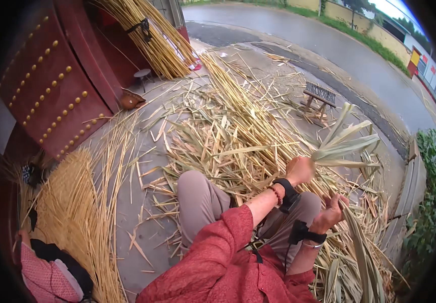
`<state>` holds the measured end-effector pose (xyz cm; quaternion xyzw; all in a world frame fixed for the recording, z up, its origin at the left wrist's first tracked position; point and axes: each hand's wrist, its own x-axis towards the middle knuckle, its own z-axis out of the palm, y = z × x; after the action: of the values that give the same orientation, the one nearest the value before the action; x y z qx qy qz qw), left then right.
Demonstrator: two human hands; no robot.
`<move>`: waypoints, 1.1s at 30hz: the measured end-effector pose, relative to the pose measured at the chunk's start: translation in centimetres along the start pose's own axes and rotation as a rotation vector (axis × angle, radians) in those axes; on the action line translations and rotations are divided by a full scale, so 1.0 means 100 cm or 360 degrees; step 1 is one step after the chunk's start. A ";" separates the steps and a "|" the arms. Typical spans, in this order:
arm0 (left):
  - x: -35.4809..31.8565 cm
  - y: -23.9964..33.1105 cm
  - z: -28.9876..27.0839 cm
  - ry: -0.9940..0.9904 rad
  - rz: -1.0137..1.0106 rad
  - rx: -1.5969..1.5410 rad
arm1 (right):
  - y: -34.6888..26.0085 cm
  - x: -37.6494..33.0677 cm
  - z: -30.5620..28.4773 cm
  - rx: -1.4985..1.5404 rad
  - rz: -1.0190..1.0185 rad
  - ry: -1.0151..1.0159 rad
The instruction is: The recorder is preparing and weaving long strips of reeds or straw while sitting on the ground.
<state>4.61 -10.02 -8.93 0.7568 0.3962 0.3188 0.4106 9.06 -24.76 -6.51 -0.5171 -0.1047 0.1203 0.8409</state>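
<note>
The leaves [327, 154] are looking dry, papery and matt, while the loose stalks [248, 113] are showing a smooth, faintly glossy, woody skin. The mat [64, 197] is displaying a ribbed, straw-like texture. The shirt [213, 262] is showing crinkled, matt cloth; the trousers [198, 189] are looking smoother, also in matt cloth. Studs [55, 43] are gleaming like polished metal on the painted door [64, 88]. The pavement [145, 212] is looking matt and concrete-like; the road [258, 20] is shining as if wet.

Pale green leaves [343, 150], long and flat, fan out to the right; nearer, a yellow-green bundle [360, 246] arches over, drooping toward the near right.
</note>
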 end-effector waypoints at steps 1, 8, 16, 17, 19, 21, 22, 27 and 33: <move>0.000 0.009 -0.005 -0.0267 -0.0186 -0.0384 | -0.007 0.007 -0.003 0.0102 -0.0039 0.0039; -0.003 -0.024 -0.027 -0.0661 -0.0073 -0.1289 | 0.035 0.046 -0.044 0.0368 0.0478 -0.0067; -0.026 0.001 -0.081 -0.0683 0.0055 -0.1540 | 0.047 0.078 -0.007 0.0689 0.0786 -0.0429; -0.027 -0.001 -0.088 -0.0722 0.0137 -0.1461 | 0.044 0.081 -0.005 0.0725 0.0740 -0.0476; -0.030 -0.015 -0.096 -0.0802 0.0138 -0.1469 | 0.034 0.096 -0.013 0.0746 0.0742 -0.0450; -0.028 -0.037 -0.098 -0.0863 0.0125 -0.1294 | 0.018 0.097 -0.012 0.0613 0.0604 -0.0425; -0.029 -0.041 -0.096 -0.0866 0.0125 -0.1302 | 0.011 0.100 -0.017 0.0485 0.0486 -0.0574; -0.034 -0.055 -0.059 -0.0986 -0.0089 -0.0693 | -0.025 0.086 -0.031 -0.0081 0.0296 -0.0556; -0.027 -0.072 -0.017 -0.0613 -0.0141 -0.1034 | -0.052 0.101 -0.100 -0.0936 -0.0002 -0.0328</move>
<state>-0.51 -9.24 -14.91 0.6154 0.2223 0.2615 0.7096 22.11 -32.38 -5.75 -0.7233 -0.2201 0.1362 0.6403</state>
